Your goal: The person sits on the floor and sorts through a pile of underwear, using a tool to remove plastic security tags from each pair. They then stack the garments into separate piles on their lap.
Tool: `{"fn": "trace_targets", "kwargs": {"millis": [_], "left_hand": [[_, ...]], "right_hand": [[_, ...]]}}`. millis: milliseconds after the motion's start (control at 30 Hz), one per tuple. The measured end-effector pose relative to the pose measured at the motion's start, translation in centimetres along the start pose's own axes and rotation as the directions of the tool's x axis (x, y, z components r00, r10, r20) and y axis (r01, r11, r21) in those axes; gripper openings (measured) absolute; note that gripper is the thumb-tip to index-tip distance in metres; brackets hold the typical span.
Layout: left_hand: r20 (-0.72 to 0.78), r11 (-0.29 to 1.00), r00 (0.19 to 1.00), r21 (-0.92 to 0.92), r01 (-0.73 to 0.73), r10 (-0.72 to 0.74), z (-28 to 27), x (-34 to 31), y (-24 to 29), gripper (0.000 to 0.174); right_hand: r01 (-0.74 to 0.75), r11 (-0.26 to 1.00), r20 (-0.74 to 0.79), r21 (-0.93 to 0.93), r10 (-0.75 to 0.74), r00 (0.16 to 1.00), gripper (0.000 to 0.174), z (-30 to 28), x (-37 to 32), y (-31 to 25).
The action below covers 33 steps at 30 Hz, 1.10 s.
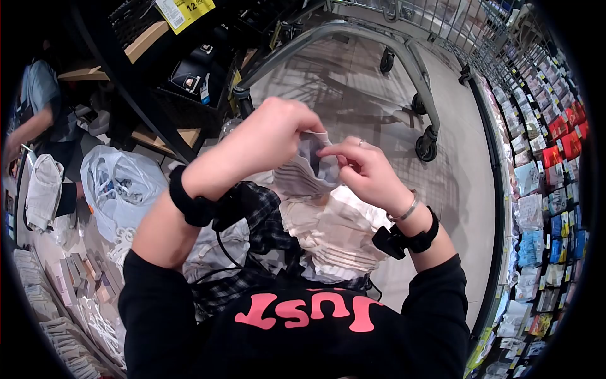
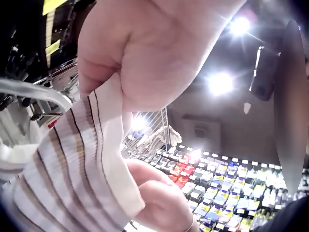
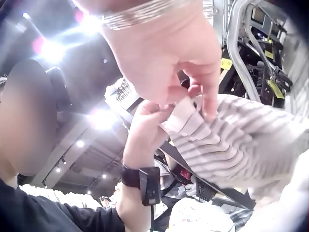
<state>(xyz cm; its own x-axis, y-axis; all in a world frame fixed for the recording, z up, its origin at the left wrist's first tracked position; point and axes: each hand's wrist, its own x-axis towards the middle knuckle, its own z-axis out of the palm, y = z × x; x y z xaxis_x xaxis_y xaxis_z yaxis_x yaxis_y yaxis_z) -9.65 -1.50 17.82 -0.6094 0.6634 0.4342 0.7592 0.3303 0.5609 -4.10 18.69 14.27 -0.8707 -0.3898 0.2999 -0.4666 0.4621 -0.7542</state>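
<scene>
A striped, light-coloured cloth (image 1: pixel 306 177) hangs between the two hands above the lap. The left hand (image 1: pixel 278 129) pinches its upper edge between thumb and fingers; in the left wrist view the striped cloth (image 2: pixel 72 164) drops from under that hand (image 2: pixel 149 53). On the other side the right hand (image 1: pixel 369 167) grips the cloth's edge with curled fingers, its index finger reaching across the opening. The right wrist view shows the right hand (image 3: pixel 166 58) close to the left hand (image 3: pixel 147 121), with the striped fabric (image 3: pixel 217 145) spreading away. Cream ruffled garments (image 1: pixel 338 230) lie below.
A metal cart (image 1: pixel 379 31) on wheels stands ahead. At left are a black shelf (image 1: pixel 129 82), a pale plastic bag (image 1: pixel 120 189) and a person's arm (image 1: pixel 35 126). Packaged goods (image 1: pixel 530 215) line the right side. Dark plaid cloth (image 1: pixel 262 208) lies by the cream garments.
</scene>
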Motion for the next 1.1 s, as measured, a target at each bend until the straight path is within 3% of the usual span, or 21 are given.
{"fn": "trace_targets", "kwargs": {"millis": [67,133,200,300,333,433,467,567,600,633,667,700,767,867,967,1033,1100], "left_hand": [[0.007,0.996,0.998,0.071,-0.055,0.054,-0.8,1.0,0.8,0.028],[0.021,0.99,0.998,0.125,-0.062,0.06,-1.6,1.9,1.8,0.025],[0.039,0.984,0.999,0.175,-0.029,0.023,-2.4,2.6,3.0,0.024],[-0.022,0.984,0.999,0.176,-0.039,0.044,-3.1,3.1,4.1,0.024],[-0.07,0.976,0.994,0.207,-0.071,0.087,-3.4,3.1,4.3,0.024],[-0.158,0.954,0.978,0.286,-0.087,0.137,-5.5,3.1,4.2,0.022],[-0.151,0.959,0.988,0.282,0.001,0.044,-6.4,2.8,4.4,0.022],[-0.155,0.929,0.986,0.353,0.108,-0.056,-9.1,2.3,3.0,0.025],[-0.165,0.897,0.975,0.392,0.206,-0.152,-9.7,2.3,2.7,0.026],[-0.172,0.919,0.98,0.362,0.157,-0.1,-10.2,2.0,1.2,0.024],[-0.182,0.915,0.979,0.373,0.152,-0.089,-10.7,1.9,-0.3,0.023],[-0.192,0.912,0.978,0.382,0.147,-0.077,-11.0,1.7,-1.2,0.022],[-0.206,0.922,0.964,0.311,0.229,-0.17,-11.3,0.9,-1.4,0.02],[-0.129,0.946,0.97,0.229,0.23,-0.205,-10.7,-0.7,0.7,0.02],[0.042,0.967,0.979,0.171,0.189,-0.199,-10.6,-2.3,4.7,0.023],[0.052,0.981,0.983,-0.072,0.179,-0.176,-10.4,-3.0,5.5,0.026],[0.101,0.963,0.975,-0.166,0.214,-0.199,-10.7,-2.1,6.1,0.026]], "right_hand": [[0.067,0.997,-0.02,0.022,-0.067,0.998,0.034,0.5,0.1,-0.2],[0.217,0.96,0.006,-0.176,-0.219,0.976,0.035,0.3,0.5,-1.5],[0.319,0.886,0.018,-0.336,-0.333,0.943,0.03,0.5,0.8,-2.0],[0.521,0.712,0.174,-0.472,-0.503,0.846,0.022,0.6,1.5,-1.2],[0.517,0.696,0.218,-0.498,-0.476,0.852,0.02,0.5,1.5,-1.0],[0.397,0.716,0.382,-0.574,-0.195,0.903,0.031,-1.0,1.5,0.6],[0.41,0.725,0.391,-0.554,-0.209,0.896,0.039,-1.5,1.4,1.8],[0.429,0.524,0.451,-0.736,-0.093,0.887,0.035,-4.2,1.3,1.8],[0.428,0.522,0.435,-0.737,-0.118,0.893,0.032,-5.1,1.3,1.6],[0.427,0.52,0.418,-0.74,-0.141,0.897,0.029,-6.0,1.2,1.6],[0.441,0.496,0.346,-0.748,-0.275,0.897,0.023,-6.8,1.0,1.8],[0.366,0.505,0.295,-0.782,-0.218,0.93,0.015,-7.9,0.8,0.8],[0.354,0.535,0.178,-0.767,-0.352,0.919,0.012,-9.7,0.1,-0.2],[0.323,0.43,0.164,-0.843,-0.366,0.916,0.015,-11.6,-2.2,-3.9],[0.349,0.535,0.187,-0.769,-0.334,0.924,0.019,-13.0,-5.2,-7.2],[0.366,0.617,0.149,-0.696,-0.375,0.915,0.022,-13.9,-6.4,-9.1],[0.312,0.631,0.073,-0.71,-0.374,0.925,0.018,-15.6,-7.0,-10.1]]}}
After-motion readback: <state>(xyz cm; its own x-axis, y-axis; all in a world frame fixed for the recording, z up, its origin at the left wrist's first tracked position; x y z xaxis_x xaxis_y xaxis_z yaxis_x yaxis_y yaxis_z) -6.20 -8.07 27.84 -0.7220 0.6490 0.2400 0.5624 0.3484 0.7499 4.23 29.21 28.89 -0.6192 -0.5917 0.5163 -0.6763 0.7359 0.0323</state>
